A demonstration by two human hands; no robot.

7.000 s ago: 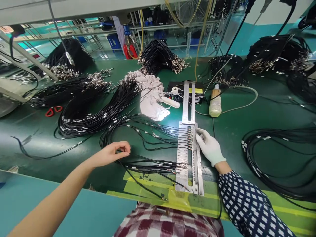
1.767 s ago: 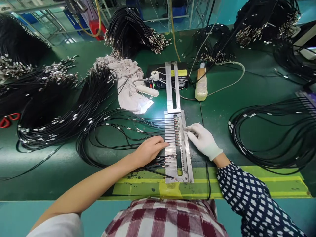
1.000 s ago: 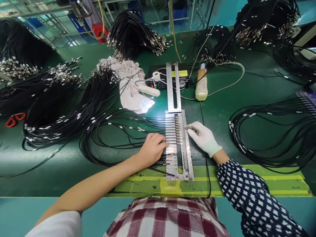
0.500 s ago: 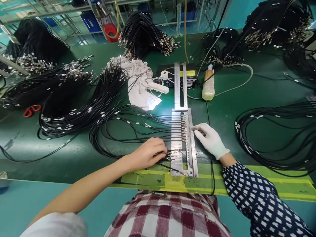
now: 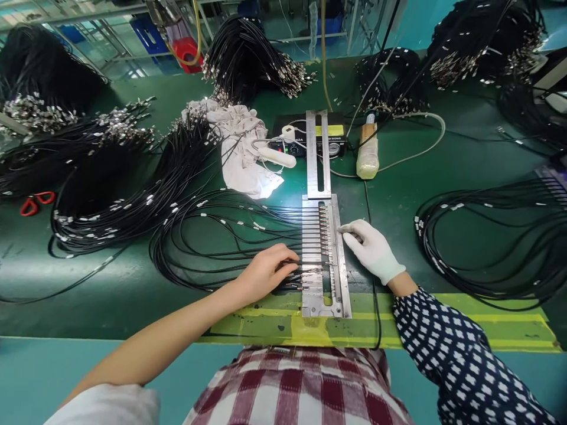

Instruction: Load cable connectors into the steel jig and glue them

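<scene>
A slotted metal fixture (image 5: 312,295) lies on the green table, with thin black cables (image 5: 270,224) entering its grooves from the left. Their ends line up along the middle slot. At its left edge my bare left hand (image 5: 267,268) pinches a black cable, whose end reaches across the grooves. More cable ends lie just below those fingers. My right hand (image 5: 370,248), in a white glove, has its thumb and index finger closed at the fixture's right rail; anything between them is too small to make out. A second metal frame (image 5: 312,159) adjoins the fixture's far end.
Black cable bundles (image 5: 119,183) cover the left side, with red-handled scissors (image 5: 30,206) beside them. Behind the fixture are a black control box (image 5: 339,139), a white cloth (image 5: 239,147), a lit white lamp (image 5: 278,157) and a wrapped bottle (image 5: 368,154). Coiled cables (image 5: 443,265) lie right.
The view has shifted slightly. My left hand has moved up a little along the fixture, and a cable end now lies across the grooves there. My right hand stays at the rail.
</scene>
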